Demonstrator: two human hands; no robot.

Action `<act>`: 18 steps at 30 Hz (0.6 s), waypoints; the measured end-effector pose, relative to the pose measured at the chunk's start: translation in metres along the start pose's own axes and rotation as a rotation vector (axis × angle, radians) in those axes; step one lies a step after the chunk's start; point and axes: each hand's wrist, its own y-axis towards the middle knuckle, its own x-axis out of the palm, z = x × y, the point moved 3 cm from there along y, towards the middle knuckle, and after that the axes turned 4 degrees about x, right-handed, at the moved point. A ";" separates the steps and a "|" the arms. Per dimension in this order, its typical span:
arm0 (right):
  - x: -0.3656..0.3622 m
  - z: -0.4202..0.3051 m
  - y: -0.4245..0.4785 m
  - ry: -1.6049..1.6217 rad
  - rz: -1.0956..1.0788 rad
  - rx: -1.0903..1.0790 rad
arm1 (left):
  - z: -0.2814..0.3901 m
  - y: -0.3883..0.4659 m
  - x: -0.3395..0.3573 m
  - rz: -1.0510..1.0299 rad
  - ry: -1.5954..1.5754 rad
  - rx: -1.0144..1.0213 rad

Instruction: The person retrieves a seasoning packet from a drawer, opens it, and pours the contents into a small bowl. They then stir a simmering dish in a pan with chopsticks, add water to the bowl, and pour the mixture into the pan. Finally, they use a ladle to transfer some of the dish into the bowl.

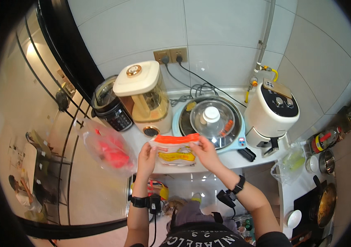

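A plastic food bag (pixel 176 154) with a red top edge and yellow print is held upright at the counter's front edge. My left hand (pixel 147 157) grips its left upper corner, thumb in front. My right hand (pixel 204 152) pinches the right upper corner. Behind the bag stands a light-blue electric cooker (pixel 243 128) with a glass lid (pixel 208 122) topped by a white knob; orange and yellow pieces show under or on the glass. The bag's contents are hidden.
A clear bag with red contents (pixel 110 151), a black electric cooker (pixel 112 108) and a cream appliance (pixel 141 95) stand left. Right are a white air fryer (pixel 271 114) with a phone (pixel 277 88) on top, a bag of green produce (pixel 292 163) and a frying pan (pixel 327 205). A person sits far left.
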 end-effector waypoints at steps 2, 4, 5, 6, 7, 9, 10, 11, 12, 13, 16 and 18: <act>0.030 0.018 0.040 -0.027 -0.014 -0.014 | -0.028 0.010 -0.030 0.186 0.050 -0.014; 0.048 0.052 0.081 -0.019 -0.036 -0.037 | -0.056 0.013 -0.054 0.235 0.127 -0.080; 0.053 0.071 0.101 -0.016 -0.051 -0.051 | -0.061 0.013 -0.056 0.229 0.150 -0.114; 0.055 0.085 0.116 -0.012 -0.067 -0.061 | -0.065 0.012 -0.052 0.225 0.175 -0.150; 0.054 0.092 0.127 -0.170 -0.054 -0.058 | -0.068 0.011 -0.047 0.216 0.201 -0.183; 0.052 0.107 0.141 -0.481 -0.030 -0.041 | -0.091 0.003 -0.035 0.141 0.135 -0.215; 0.053 0.107 0.143 -0.482 0.017 -0.082 | -0.097 0.003 -0.028 0.098 0.098 -0.233; 0.055 0.108 0.143 -0.483 0.069 -0.123 | -0.101 0.006 -0.024 0.080 0.087 -0.229; 0.047 0.107 0.140 -0.496 0.138 -0.158 | -0.104 0.010 -0.011 0.045 0.064 -0.228; 0.041 0.108 0.135 -0.507 0.133 -0.159 | -0.105 0.011 0.001 0.012 0.040 -0.227; 0.017 0.091 0.111 -0.574 0.141 -0.166 | -0.132 0.022 0.019 -0.008 0.173 -0.171; -0.001 0.077 0.080 -0.544 0.151 -0.191 | -0.139 0.023 0.030 0.035 0.353 -0.099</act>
